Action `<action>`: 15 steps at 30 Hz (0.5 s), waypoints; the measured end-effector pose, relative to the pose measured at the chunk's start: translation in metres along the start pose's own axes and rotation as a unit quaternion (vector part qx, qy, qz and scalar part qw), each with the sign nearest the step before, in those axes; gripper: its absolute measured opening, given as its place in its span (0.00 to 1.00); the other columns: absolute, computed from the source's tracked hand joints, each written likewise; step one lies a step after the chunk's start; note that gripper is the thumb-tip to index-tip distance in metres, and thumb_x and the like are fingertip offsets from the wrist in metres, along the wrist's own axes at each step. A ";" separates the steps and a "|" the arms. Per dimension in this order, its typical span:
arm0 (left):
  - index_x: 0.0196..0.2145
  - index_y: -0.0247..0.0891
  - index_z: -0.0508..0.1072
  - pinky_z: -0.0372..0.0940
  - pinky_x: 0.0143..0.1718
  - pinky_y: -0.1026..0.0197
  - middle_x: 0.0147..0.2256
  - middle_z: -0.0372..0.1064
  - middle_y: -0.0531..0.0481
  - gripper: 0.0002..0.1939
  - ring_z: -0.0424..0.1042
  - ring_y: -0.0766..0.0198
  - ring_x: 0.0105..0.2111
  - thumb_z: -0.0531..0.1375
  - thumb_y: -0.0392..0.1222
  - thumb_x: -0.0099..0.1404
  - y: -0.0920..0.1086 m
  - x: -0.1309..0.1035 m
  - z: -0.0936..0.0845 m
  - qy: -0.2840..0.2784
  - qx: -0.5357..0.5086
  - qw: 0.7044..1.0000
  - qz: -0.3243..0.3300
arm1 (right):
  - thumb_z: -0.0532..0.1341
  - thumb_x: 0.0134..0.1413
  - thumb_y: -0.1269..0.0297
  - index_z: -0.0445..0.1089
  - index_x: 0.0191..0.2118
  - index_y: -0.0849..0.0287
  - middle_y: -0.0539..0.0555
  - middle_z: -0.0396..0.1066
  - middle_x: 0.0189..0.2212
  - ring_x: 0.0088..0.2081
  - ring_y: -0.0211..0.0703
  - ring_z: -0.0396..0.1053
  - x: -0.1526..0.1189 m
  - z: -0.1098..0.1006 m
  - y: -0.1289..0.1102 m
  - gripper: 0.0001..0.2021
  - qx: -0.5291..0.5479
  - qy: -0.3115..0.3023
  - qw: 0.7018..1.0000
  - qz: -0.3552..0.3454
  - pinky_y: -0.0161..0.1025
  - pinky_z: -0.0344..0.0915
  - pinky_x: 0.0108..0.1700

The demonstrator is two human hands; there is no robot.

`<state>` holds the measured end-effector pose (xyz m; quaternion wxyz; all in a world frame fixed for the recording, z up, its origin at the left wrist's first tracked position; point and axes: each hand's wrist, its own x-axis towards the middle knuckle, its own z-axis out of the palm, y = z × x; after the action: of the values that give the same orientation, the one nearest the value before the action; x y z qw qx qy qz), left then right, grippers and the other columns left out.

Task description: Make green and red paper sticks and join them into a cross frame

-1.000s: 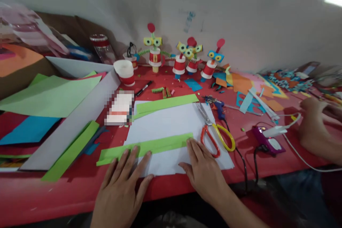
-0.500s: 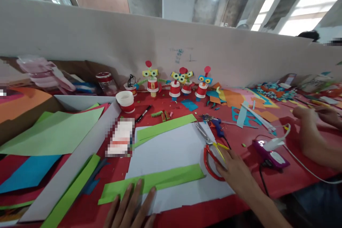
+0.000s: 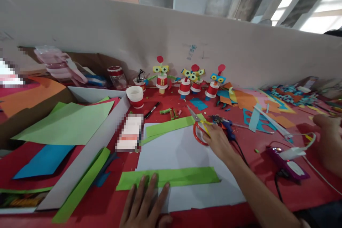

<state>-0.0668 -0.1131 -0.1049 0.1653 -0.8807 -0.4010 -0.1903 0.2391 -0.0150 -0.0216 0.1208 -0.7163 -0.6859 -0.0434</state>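
Note:
My left hand (image 3: 145, 201) lies flat with its fingers spread, the fingertips on a light green paper strip (image 3: 187, 177). Beneath that strip is white paper (image 3: 171, 153) on the red table. My right hand (image 3: 217, 139) grips scissors (image 3: 199, 124) with red and yellow handles. Their blades point away from me, over the end of another green strip (image 3: 171, 127) at the far edge of the white paper. The fingers inside the handles are partly hidden.
A box of coloured paper (image 3: 117, 115) stands left. Cup figures (image 3: 184, 86) line the back. A blue glue gun (image 3: 229, 130) lies right of the scissors, near a purple power strip (image 3: 288, 164). Another person's hand (image 3: 330, 142) is at far right.
My right hand has carried the scissors forward and left, towards the far green strip. The left hand still rests on the near strip, which now lies straighter. The view has turned slightly left.

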 end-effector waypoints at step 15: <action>0.63 0.45 0.60 0.53 0.60 0.38 0.64 0.53 0.42 0.27 0.52 0.42 0.64 0.54 0.50 0.67 0.036 0.032 -0.033 -0.128 -0.112 0.982 -0.081 | 0.53 0.64 0.68 0.73 0.43 0.57 0.56 0.72 0.37 0.40 0.44 0.69 -0.132 -0.005 -0.034 0.11 0.203 -0.034 0.969 -0.135 0.42 0.66 0.44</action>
<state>-0.0262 -0.1297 -0.0662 -0.0029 -0.8752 -0.4651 -0.1329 0.1983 -0.1433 -0.0431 0.2331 -0.5789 -0.7743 0.1050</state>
